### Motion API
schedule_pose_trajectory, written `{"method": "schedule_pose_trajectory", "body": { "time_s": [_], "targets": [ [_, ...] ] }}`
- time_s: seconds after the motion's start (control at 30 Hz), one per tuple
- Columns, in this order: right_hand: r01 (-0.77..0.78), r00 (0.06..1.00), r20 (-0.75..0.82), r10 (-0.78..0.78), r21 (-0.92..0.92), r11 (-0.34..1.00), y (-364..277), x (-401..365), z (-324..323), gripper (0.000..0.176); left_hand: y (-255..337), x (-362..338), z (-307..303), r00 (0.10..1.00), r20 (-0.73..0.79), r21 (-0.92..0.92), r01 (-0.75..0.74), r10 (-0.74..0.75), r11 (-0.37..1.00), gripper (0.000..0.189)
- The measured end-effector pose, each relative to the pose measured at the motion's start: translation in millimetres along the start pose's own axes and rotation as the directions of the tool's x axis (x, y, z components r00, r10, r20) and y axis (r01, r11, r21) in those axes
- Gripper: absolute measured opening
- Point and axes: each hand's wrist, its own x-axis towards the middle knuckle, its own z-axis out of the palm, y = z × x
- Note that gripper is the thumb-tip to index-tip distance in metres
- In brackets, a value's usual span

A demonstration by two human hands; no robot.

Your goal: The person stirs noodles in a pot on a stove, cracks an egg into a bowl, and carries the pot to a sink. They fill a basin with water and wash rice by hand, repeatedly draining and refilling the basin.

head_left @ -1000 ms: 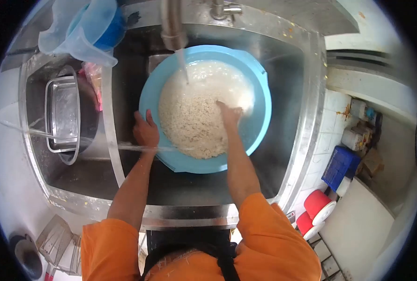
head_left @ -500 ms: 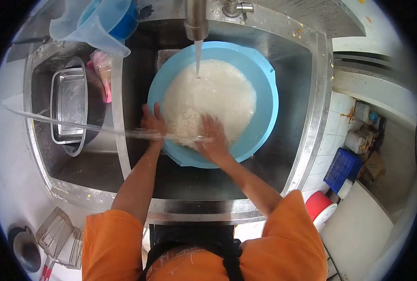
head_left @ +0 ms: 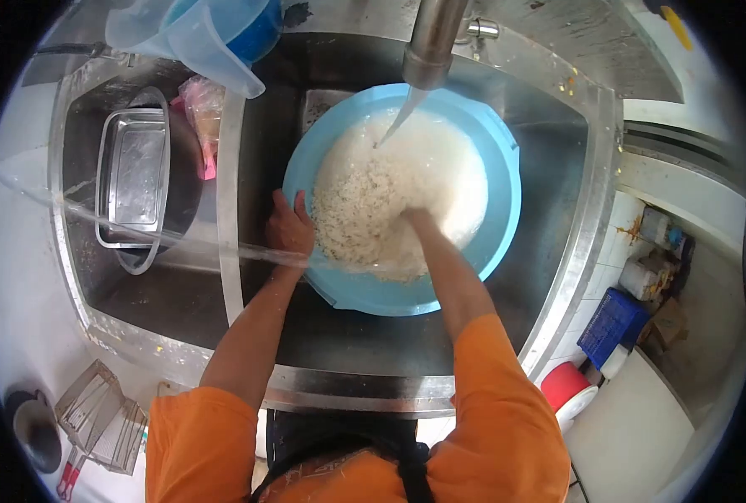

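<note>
A light blue plastic basin [head_left: 505,210] sits in the steel sink, tilted slightly in view, with rice [head_left: 352,205] in cloudy white water [head_left: 461,172]. At the basin's left rim my left hand [head_left: 291,230] grips the edge, thumb and fingers around it. My right hand [head_left: 413,216] is sunk in the rice and water up to about the wrist, so its fingers are hidden. From the faucet [head_left: 430,63] above, a stream of water runs into the basin.
In the left sink bowl lie a metal tray [head_left: 132,172] and a pink-and-clear plastic bag [head_left: 202,126]. Translucent jugs [head_left: 209,42] stand at the back left. Wire baskets [head_left: 101,415] and a dark pan [head_left: 33,432] are lower left. A blue crate [head_left: 613,327] is at right.
My right hand has gone from the surface down into the rice, pushing a patch of rice into view. My left hand stays at the rim. The whole view has shifted a little.
</note>
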Motion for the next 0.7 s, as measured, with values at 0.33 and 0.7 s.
{"method": "schedule_pose_trajectory", "body": {
  "time_s": [0.33, 0.7],
  "targets": [
    [0.439, 0.825, -0.307, -0.475, -0.18, 0.88, -20.2, -95.6, -47.9, 0.051, 14.9, -1.0, -0.4, 0.991, -0.134, -0.051, 0.002, -0.009, 0.999, 0.03],
    [0.427, 0.902, -0.108, -0.419, 0.069, 0.901, -120.3, 24.5, -153.3, 0.068, 8.6, 0.4, 3.1, 0.989, -0.031, 0.002, 0.142, -0.142, 0.99, 0.032]
  ]
}}
